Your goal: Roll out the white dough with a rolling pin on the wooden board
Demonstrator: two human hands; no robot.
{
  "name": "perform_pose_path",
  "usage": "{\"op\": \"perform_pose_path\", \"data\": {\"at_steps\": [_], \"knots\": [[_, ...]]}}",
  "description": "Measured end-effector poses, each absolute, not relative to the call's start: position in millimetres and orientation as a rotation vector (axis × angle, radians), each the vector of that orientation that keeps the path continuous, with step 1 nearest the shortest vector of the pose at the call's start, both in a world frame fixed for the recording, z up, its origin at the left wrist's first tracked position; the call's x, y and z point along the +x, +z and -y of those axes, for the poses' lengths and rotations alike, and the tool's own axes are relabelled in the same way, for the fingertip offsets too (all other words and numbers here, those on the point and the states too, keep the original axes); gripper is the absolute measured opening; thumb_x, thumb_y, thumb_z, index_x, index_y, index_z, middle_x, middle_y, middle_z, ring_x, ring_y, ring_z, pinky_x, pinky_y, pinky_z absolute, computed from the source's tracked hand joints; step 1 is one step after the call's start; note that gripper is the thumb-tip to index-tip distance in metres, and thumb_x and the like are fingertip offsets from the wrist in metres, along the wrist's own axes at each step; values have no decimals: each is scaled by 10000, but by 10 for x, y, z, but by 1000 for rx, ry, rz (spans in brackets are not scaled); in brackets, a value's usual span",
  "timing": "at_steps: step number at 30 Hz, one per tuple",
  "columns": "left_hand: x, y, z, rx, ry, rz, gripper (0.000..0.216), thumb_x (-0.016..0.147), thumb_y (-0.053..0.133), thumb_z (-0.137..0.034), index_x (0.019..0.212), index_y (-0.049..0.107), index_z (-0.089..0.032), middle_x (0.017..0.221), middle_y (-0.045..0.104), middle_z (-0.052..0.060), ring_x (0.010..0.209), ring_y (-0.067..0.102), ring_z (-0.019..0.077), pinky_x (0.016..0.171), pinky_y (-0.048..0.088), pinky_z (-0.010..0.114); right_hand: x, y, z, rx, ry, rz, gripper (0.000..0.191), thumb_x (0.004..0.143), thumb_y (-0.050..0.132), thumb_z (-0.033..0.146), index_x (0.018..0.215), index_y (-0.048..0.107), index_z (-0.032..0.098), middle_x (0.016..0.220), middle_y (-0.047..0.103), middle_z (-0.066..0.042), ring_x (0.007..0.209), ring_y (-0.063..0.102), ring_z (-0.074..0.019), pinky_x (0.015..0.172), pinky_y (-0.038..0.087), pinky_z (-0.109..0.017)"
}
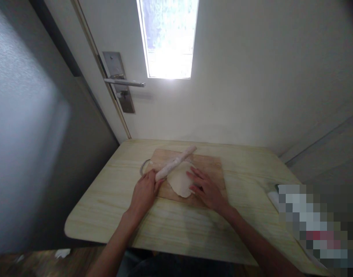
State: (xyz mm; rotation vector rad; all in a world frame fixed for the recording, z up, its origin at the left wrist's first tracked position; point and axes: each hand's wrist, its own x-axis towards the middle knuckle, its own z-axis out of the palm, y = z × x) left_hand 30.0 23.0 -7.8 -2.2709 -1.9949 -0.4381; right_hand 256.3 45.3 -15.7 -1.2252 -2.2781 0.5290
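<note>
A flat, roundish sheet of pale dough (pixel 180 182) lies on a wooden cutting board (pixel 212 165). My left hand (pixel 145 189) is closed around the near end of a flour-dusted rolling pin (pixel 176 161), which slants away to the upper right along the dough's far left edge. On the dough's right edge rests my right hand (pixel 205 187), its fingers spread and touching the sheet. Part of the board is hidden beneath the dough and both hands.
The board sits on a light wood-grain table (pixel 107 200), with a metal ring handle (pixel 142 166) at its left. Behind stands a white door with a lever handle (pixel 127 82) and a bright window (pixel 170 38). A blurred-out package (pixel 312 223) lies at the table's right edge.
</note>
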Motion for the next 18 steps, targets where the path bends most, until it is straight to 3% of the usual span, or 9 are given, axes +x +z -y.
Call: {"op": "perform_pose_path", "data": {"at_steps": [2,6,18], "knots": [[300,-77,-223,-2270,-441,2001,362,844,329,-360,1041,444,-79,1006,584,126,891,564,215,743,436,310,2564,-158,-465,-1225,538,2289,422,820,364,403,1187,440,208,1285,374,-87,1175,319,-193,952,259,-404],[300,-94,-212,-2275,-439,2004,363,843,329,-368,1043,441,-86,1000,586,121,914,555,216,754,433,309,2524,-164,-452,-1293,427,2321,530,744,496,419,1221,395,210,1312,331,-92,1196,275,-214,968,218,-416],[301,-75,-202,-2305,-437,1992,359,845,318,-372,1033,439,-91,1016,578,128,906,557,221,762,432,328,2455,-153,-435,-1339,335,2298,399,805,423,343,1187,441,229,1266,399,-88,1169,319,-218,940,253,-433]]}}
